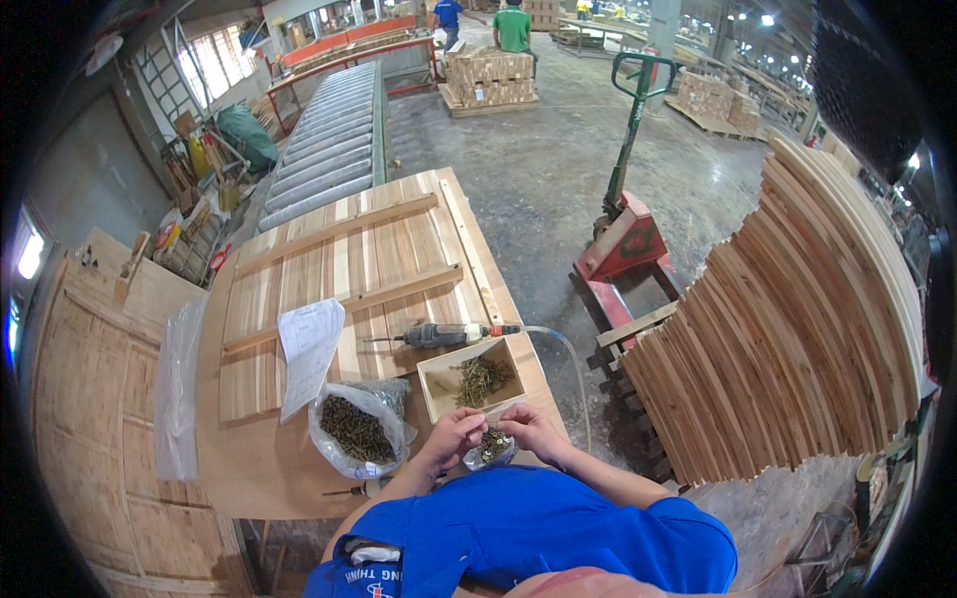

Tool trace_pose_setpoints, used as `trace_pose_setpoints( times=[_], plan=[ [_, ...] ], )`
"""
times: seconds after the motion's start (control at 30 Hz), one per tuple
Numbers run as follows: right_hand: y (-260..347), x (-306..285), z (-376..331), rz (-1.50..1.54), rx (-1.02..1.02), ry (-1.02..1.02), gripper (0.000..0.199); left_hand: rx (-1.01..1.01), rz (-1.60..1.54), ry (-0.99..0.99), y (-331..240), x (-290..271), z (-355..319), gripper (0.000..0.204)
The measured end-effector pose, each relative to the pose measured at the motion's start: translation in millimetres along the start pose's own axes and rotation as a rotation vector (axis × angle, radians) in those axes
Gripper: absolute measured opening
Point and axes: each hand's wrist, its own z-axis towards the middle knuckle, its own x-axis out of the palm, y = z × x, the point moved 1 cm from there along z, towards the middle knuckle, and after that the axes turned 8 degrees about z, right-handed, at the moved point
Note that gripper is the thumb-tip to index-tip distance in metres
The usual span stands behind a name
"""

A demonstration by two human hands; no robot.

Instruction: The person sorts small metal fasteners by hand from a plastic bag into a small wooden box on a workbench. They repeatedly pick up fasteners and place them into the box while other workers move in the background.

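Note:
My left hand [457, 436] and my right hand [532, 433] meet close together near the table's front edge, fingers pinched. Something thin and small is between the fingertips, too small to name. Just beyond them a wooden box [436, 390] holds a heap of brass-coloured screws [482, 381]. Under my hands, partly hidden, is a small container of shiny washer-like pieces [492, 448]. Left of my left hand stands an open clear plastic bag [325, 444] full of screws [356, 430]. A power screwdriver [444, 335] with an air hose lies behind the box.
A slatted wooden panel [299, 269] with two battens covers much of the table, a paper sheet [310, 344] on it. A second driver [359, 489] lies at the front edge. Stacked boards [788, 329] and a pallet jack [628, 239] stand right; a roller conveyor [324, 140] lies beyond.

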Motion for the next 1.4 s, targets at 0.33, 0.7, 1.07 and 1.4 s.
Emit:
trace_pose_setpoints(
  times=[0.33, 0.7, 1.07, 1.4],
  plan=[
    [-2.3, 0.9, 0.5, 0.150, 0.086, -0.004, 0.006, 0.030, 0.008, 0.002, -3.9, 3.0, -0.7, 0.012],
    [11.5, 8.1, -2.3, 0.334, 0.188, 0.016, 0.008, 0.489, 0.818, -0.356, -13.5, 22.3, -7.8, 0.019],
    [11.9, 9.0, 0.9, 0.431, 0.429, 0.006, 0.012, 0.623, 1.247, -0.288, -56.5, 28.0, -14.3, 0.019],
    [-20.3, -23.5, 12.7, 0.845, 0.404, -0.085, 0.027, 0.680, 1.787, -0.462, -80.6, 12.2, 1.4, 0.023]
  ],
)
